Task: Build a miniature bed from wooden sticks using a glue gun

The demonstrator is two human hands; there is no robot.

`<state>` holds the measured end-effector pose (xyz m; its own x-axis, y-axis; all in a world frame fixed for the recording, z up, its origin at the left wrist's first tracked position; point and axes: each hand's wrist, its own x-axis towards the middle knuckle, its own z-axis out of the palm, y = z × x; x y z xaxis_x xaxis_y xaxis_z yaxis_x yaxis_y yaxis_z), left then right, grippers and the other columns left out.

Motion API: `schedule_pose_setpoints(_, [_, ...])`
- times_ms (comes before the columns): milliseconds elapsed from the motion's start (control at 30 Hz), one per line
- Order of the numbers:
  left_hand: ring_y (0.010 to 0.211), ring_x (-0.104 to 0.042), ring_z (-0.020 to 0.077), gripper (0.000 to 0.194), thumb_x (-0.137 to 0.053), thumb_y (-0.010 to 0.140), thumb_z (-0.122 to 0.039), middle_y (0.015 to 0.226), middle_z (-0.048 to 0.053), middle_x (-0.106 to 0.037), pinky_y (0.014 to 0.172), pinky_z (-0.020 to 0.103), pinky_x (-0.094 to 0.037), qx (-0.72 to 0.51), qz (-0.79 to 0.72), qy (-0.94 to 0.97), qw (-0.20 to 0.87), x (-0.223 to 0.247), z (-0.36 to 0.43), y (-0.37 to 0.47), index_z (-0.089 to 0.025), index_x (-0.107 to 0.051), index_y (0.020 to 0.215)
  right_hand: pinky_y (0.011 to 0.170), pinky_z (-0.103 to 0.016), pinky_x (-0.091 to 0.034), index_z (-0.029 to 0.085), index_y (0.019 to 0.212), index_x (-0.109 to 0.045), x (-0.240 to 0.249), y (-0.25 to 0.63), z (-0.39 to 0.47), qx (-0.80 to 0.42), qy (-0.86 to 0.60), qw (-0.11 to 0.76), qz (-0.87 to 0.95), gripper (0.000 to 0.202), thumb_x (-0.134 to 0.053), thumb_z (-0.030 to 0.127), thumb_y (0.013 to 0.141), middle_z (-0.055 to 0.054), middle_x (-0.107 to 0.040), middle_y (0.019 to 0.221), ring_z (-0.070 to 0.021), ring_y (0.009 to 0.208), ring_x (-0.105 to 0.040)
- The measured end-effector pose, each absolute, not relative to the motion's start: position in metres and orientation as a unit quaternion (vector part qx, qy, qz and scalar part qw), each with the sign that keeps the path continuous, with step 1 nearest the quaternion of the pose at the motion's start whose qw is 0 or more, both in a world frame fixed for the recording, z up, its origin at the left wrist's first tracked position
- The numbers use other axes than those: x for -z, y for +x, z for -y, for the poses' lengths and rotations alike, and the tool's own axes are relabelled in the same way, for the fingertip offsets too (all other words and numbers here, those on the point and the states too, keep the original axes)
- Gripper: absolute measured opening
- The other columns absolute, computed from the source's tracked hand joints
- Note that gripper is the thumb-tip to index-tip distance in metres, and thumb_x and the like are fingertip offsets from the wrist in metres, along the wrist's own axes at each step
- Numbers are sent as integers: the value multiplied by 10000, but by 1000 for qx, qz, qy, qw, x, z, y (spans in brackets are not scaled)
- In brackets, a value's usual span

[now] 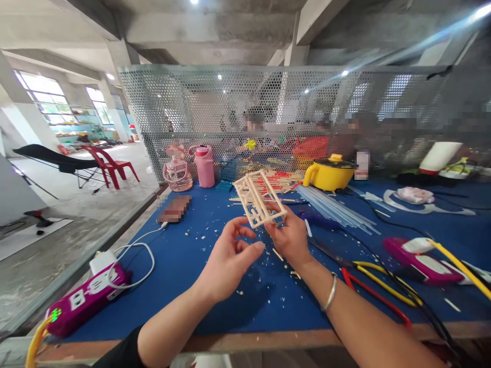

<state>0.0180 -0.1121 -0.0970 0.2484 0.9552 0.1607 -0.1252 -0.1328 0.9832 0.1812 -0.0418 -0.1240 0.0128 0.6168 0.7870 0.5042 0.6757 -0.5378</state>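
Observation:
A small frame of pale wooden sticks (259,198) is held up above the blue table, tilted. My right hand (289,232) grips its lower right corner between thumb and fingers. Just below and left of the frame, my left hand (233,255) has its fingers curved and apart, with nothing in it. Behind the frame lies a pile of thin sticks with red parts (282,181). Clear glue sticks (337,209) lie to the right of it. Small wood scraps are scattered on the blue table surface (172,301).
A yellow pot (332,174), a pink bottle (205,167) and a clear jug (178,174) stand at the back. Pliers (378,286) and a purple power strip (422,260) are at right. A phone (174,209) and another power strip (88,296) are at left.

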Motion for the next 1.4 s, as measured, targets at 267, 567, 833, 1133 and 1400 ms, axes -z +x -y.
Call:
schedule_pose_setpoints(267, [416,-383,31,464,-560,777,-598,596,-26,-514,346,138,-276,-461,-286,429,722,78,119,38,-134,-564,788,936,-415,-494,294,1144,-577,126,178,47,18,-335,600,726,360,-603,233,790,-43,-647,1192,-227,1106,-599])
schedule_pose_setpoints(567, [292,-291,15,423,-641,726,-565,444,-62,-487,312,140,-232,-549,-241,337,726,90,134,62,-158,-533,694,939,-411,-502,292,1140,-584,121,177,51,43,-348,601,719,356,-598,198,797,-43,-653,1190,-225,1089,-614])
schedule_pose_setpoints(833, [621,-604,157,193,-628,770,-374,670,39,-674,604,262,-458,-287,-343,648,616,119,179,42,-230,-704,667,904,-375,-507,229,1110,-618,119,182,43,36,-407,614,675,300,-595,227,811,-89,-692,1100,-229,1020,-646])
schedule_pose_setpoints(1133, [799,-621,170,582,-530,748,-663,928,115,-662,671,266,-504,-407,-331,384,760,78,142,27,-128,-654,942,1010,-453,-432,294,1164,-577,120,182,48,117,-306,601,729,399,-557,129,800,-43,-653,1191,-218,1129,-590])
schedule_pose_setpoints(1400, [453,-546,59,336,-647,781,-434,597,13,-615,438,157,-461,-464,-292,238,802,79,146,44,-109,-609,704,1047,-494,-359,310,1223,-533,116,187,53,222,-282,566,742,502,-571,73,783,-63,-630,1228,-209,1130,-588])
